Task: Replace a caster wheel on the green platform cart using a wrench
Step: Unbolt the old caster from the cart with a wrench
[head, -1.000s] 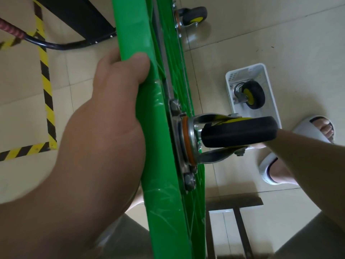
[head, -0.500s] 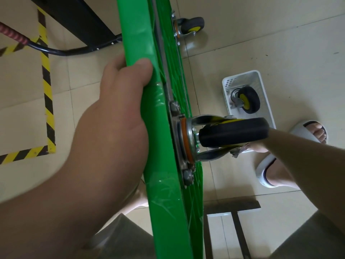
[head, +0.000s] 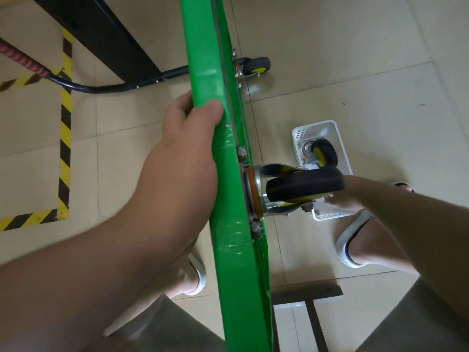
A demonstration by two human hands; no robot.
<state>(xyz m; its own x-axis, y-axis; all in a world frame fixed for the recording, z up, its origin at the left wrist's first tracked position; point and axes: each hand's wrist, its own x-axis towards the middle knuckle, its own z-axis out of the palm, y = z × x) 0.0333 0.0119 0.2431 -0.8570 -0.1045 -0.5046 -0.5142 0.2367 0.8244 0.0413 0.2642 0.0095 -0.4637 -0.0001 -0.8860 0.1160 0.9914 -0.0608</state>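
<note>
The green platform cart is turned on its side above the tiled floor. Its narrow rim faces the camera and its underside faces the person's right. The green plastic is glossy, with scuffs and pale marks along the rim.

The left hand is clasped on the rim about halfway along. The thumb is laid on the rim face and the fingers are wrapped round to the deck side.

A caster wheel is mounted on the underside, just beside that hand. It has a black tyre with a yellow hub partly in sight, and it is carried in a bright metal fork. The fork is fixed to a mounting plate with an orange ring beneath it. One bolt head is seen at the far end of the plate and another at the near end.

A second caster, of the same black and yellow pattern, is fitted further along the underside.

A white basket lies on the floor beside the cart, partly hidden by the mounted wheel. A loose caster lies inside it.

The right hand is at the basket's near end, just behind the mounted tyre. It is largely hidden, so it cannot be told whether it is closed or holds anything.

Yellow and black hazard tape is laid on the floor on the deck side.
</note>
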